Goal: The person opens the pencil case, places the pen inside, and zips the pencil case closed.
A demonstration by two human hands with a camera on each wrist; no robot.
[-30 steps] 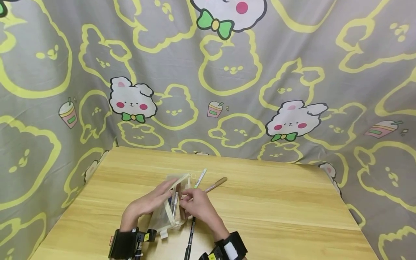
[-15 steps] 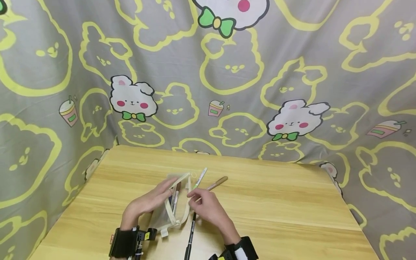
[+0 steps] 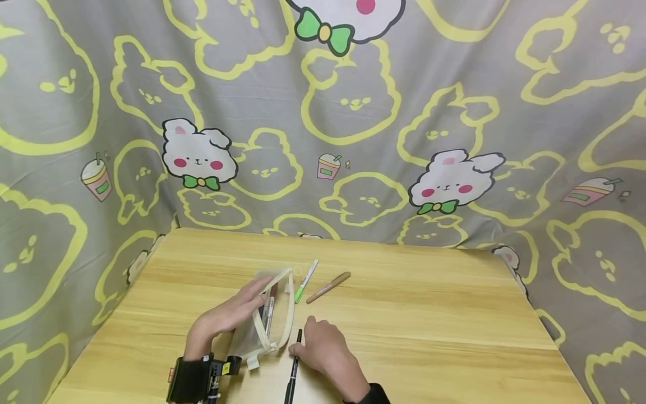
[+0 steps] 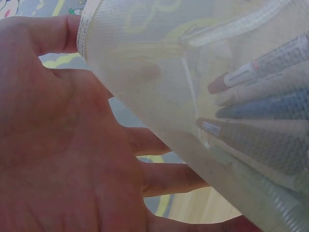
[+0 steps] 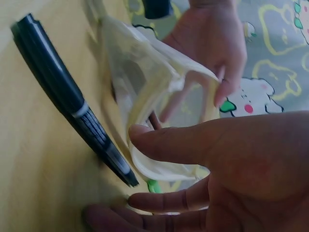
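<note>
My left hand [image 3: 229, 313] holds the near-transparent zip pencil case [image 3: 242, 340] by its left side, its mouth gaping toward the right. In the left wrist view the thumb is at the zipper edge and the straighter fingers lie behind the clear wall. Several pens [image 4: 275, 108] lie inside the case. My right hand [image 3: 327, 343] is just right of a black marker [image 3: 294, 370] lying on the table. Its thumb and fingers stand apart in the right wrist view, with nothing gripped between them; the thumb overlaps the case's mouth there.
Beyond the case lie a white pen with a green end [image 3: 306, 280] and a brown marker [image 3: 329, 287]. The wood-grain table [image 3: 444, 325] stretches to the right. A grey patterned curtain [image 3: 353, 202] borders the table at the back and sides.
My right hand has drawn out of the case's mouth and moved right and toward me, down beside the black marker. The left hand keeps its hold on the case.
</note>
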